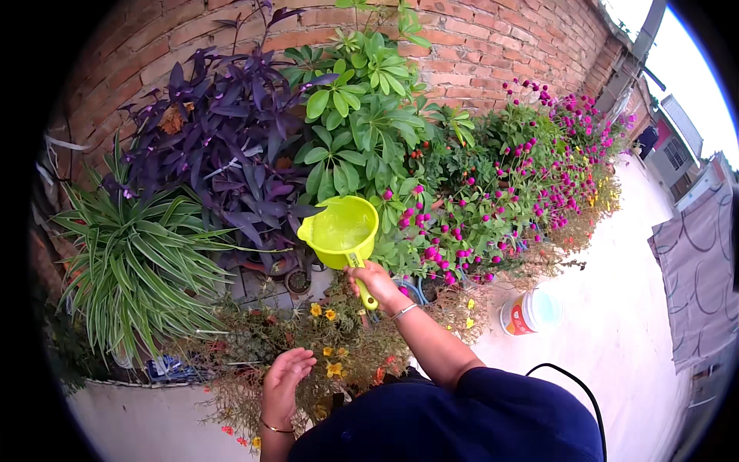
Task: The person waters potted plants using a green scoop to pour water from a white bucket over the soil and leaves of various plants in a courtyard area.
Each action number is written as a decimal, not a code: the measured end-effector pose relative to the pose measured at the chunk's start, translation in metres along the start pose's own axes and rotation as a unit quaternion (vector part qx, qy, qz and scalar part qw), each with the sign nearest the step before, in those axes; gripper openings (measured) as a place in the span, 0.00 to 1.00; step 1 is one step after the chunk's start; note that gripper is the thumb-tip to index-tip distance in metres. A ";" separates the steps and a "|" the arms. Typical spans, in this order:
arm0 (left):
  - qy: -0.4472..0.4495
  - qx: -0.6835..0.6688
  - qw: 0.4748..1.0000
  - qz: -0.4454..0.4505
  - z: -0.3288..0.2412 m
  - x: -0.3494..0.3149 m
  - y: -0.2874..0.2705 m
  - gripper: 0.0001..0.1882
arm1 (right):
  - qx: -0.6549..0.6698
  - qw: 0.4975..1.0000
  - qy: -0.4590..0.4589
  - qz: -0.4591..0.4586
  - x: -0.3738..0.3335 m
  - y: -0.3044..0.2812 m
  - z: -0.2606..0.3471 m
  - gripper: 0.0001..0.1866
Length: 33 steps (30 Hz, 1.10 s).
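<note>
My right hand [379,282] is closed around the handle of a lime-green plastic water scoop [339,225]. The scoop's bowl is tipped so that its inside shows, and its spout points left toward a purple-leaved plant [231,146]. It hangs in front of a leafy green shrub [346,146]; how much water it holds I cannot tell. Lower down, my left hand [287,379] is held with its fingers loosely stretched and nothing in it. Yellow-flowered plants [333,369] grow right beside that hand.
A striped spider plant [142,269] spreads at the left. Magenta globe flowers [531,169] fill the right side along the brick wall [477,46]. On the pale paving stands a white bucket [531,312] with an orange label. A patterned cloth [697,285] hangs at far right.
</note>
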<state>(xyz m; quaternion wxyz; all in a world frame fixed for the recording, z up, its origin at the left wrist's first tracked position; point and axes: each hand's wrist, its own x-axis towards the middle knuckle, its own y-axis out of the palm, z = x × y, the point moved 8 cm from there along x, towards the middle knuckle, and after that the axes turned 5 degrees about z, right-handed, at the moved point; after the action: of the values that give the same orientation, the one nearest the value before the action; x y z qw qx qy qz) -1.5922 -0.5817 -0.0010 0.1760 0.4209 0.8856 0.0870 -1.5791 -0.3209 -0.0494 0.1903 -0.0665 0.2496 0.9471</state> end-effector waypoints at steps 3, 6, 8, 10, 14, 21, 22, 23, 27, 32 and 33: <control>0.007 0.003 0.998 0.061 0.001 0.020 0.025 0.15 | 0.013 0.997 -0.034 -0.065 -0.008 -0.043 -0.004 0.06; -0.008 0.010 0.999 0.046 0.007 0.010 0.013 0.15 | -0.028 0.995 -0.028 -0.091 0.009 -0.038 -0.018 0.04; -0.014 -0.007 0.999 0.040 0.016 0.001 0.001 0.16 | -0.053 0.993 -0.019 -0.106 0.025 -0.026 -0.027 0.04; -0.023 -0.006 0.999 0.025 0.023 -0.007 -0.009 0.16 | -0.056 0.992 -0.024 -0.111 0.039 -0.014 -0.030 0.04; -0.034 -0.002 0.999 0.008 0.034 -0.010 -0.022 0.16 | -0.085 0.981 -0.042 -0.170 0.067 -0.013 -0.038 0.05; -0.028 -0.037 0.999 -0.008 0.037 -0.002 -0.036 0.15 | -0.114 0.968 -0.017 -0.224 0.106 -0.003 -0.054 0.08; -0.027 -0.038 0.999 -0.008 0.036 -0.001 -0.038 0.15 | -0.114 0.967 -0.007 -0.226 0.108 -0.001 -0.056 0.09; -0.027 -0.038 0.999 -0.009 0.035 -0.001 -0.040 0.15 | -0.115 0.967 -0.006 -0.226 0.110 0.002 -0.056 0.09; -0.027 -0.038 0.999 -0.014 0.033 -0.003 -0.047 0.15 | -0.169 0.952 0.013 -0.256 0.117 0.004 -0.061 0.08; -0.029 -0.039 0.999 -0.021 0.034 -0.005 -0.058 0.16 | -0.185 0.943 0.008 -0.277 0.120 0.022 -0.052 0.08; -0.029 -0.041 0.999 -0.021 0.034 -0.006 -0.059 0.16 | -0.186 0.943 0.009 -0.277 0.122 0.023 -0.053 0.08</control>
<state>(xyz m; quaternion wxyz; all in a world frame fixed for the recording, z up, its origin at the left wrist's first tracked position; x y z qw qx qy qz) -1.6176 -0.6229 -0.0489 0.2207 0.3966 0.8846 0.1069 -1.6986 -0.3253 -0.1120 0.4271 -0.1757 0.0421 0.8859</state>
